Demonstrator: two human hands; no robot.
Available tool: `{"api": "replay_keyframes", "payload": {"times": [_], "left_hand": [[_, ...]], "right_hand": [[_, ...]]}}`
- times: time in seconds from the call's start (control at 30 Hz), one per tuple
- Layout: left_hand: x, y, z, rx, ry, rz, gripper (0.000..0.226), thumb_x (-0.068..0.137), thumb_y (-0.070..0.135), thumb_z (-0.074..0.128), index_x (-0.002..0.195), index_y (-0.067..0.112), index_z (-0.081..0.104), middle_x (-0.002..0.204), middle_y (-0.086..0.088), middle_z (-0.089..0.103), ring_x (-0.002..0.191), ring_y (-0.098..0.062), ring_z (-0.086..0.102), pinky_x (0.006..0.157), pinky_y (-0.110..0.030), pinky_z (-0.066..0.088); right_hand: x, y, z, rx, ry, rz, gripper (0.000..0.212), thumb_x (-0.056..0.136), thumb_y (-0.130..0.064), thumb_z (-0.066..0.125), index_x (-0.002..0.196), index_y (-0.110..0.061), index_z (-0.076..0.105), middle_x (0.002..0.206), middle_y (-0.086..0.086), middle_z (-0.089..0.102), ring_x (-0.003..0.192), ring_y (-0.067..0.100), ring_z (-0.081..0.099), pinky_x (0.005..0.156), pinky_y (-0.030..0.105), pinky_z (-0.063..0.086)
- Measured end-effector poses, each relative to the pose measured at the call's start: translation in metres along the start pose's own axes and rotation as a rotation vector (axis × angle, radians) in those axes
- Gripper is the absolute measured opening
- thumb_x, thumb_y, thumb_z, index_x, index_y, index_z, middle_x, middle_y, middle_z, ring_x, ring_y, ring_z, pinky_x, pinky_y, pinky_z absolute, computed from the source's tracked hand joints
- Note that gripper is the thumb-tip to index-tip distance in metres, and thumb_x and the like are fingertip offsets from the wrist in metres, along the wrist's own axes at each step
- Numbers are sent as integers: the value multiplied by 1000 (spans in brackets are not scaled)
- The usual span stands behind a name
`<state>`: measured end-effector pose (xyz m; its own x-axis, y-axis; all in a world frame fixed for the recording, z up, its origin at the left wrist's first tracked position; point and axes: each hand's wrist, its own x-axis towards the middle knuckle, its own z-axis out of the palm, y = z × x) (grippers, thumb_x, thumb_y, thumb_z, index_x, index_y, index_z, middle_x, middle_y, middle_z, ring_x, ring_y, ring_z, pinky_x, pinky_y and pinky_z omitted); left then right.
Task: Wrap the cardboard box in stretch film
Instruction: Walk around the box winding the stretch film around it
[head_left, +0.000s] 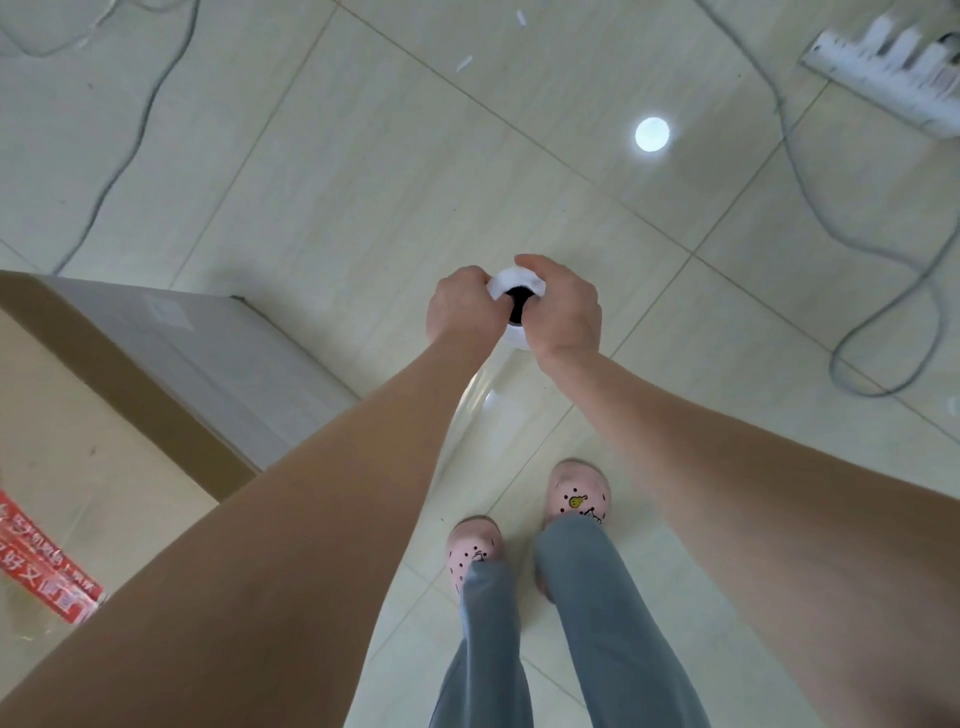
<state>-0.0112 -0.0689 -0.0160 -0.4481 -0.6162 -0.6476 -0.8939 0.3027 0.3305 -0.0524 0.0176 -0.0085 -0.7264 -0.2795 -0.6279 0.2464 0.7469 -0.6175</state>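
Two bare forearms (311, 519) reach forward and down from the camera, converging on a roll of stretch film (517, 291) held upright over the floor. The left hand (460, 306) and right hand (563, 312) both curl round the roll's top end from opposite sides, knuckles up, gripping it between them. The roll is a white cylinder seen end-on, with a dark round core hole. A glossy, clear sheet of film (483, 395) trails from it down between the arms.

The cardboard box (78, 415) stands at the left, well apart from the roll – matte brown on top, with a strip of red printed tape (47, 566), its side face pale and hazy. Pink perforated clogs (576, 493) and grey trousers (597, 597) show below. The shiny cream tiled floor (363, 182) carries grey cables (130, 130) and a white power strip (893, 67)
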Motion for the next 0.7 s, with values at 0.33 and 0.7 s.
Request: {"api": "replay_keyframes", "payload": {"times": [0.33,0.7], "left_hand": [[-24,-12,1,-82,-122,119,44,88,23,59,131,14,54,121,-4,63,110,-21,59,85,-25,47],[-70,-40,5,103,68,133,61,87,22,60,144,19,36,140,-1,46,125,-21,48,96,-35,44]], "right_hand": [[-16,16,-8,-96,-1,17,56,94,-13,47,147,-24,31,142,5,40,125,24,47,93,30,38],[-46,39,-12,-490,35,-289,59,89,-20,59,142,-18,33,143,4,33,129,23,37,85,29,40]]}}
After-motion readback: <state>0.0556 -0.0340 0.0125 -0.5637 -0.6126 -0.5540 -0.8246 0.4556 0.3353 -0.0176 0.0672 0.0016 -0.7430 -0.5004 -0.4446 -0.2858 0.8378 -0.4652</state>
